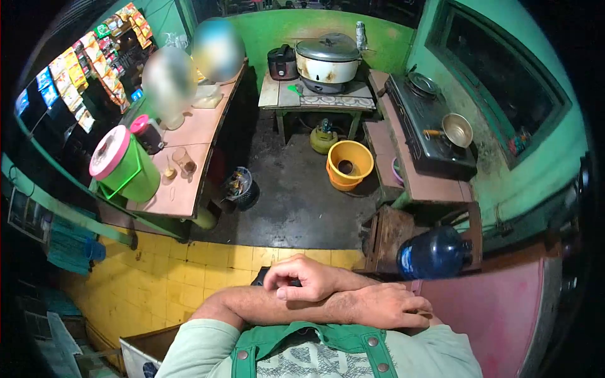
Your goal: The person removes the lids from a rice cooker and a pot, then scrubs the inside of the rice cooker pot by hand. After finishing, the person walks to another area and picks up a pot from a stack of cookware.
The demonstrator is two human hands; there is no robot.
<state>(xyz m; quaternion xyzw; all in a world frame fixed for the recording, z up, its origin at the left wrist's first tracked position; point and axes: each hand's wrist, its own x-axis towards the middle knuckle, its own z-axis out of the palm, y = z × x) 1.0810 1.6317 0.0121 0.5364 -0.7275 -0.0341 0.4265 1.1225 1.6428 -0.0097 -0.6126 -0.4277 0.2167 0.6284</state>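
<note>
My forearms are crossed in front of my chest, over a green apron (pixel 277 337). My right hand (pixel 302 278) rests on my left forearm, its fingers loosely curled and its thumb apart, with nothing held. On the right, my left hand (pixel 397 305) lies flat over my right arm near the elbow, fingers slightly bent and apart, also without an object. Close to the left hand, a large blue water gallon bottle (pixel 432 253) lies on its side on a wooden stand (pixel 387 236).
Gas stove (pixel 428 126) with a saucepan (pixel 457 130) at right. Large rice pot (pixel 328 60) and rice cooker (pixel 282 63) at the back. Yellow bucket (pixel 350 165), green gas cylinder (pixel 323 140) and waste basket (pixel 242 188) on the floor. Green drinks jug (pixel 129 165) on the left counter (pixel 195 142).
</note>
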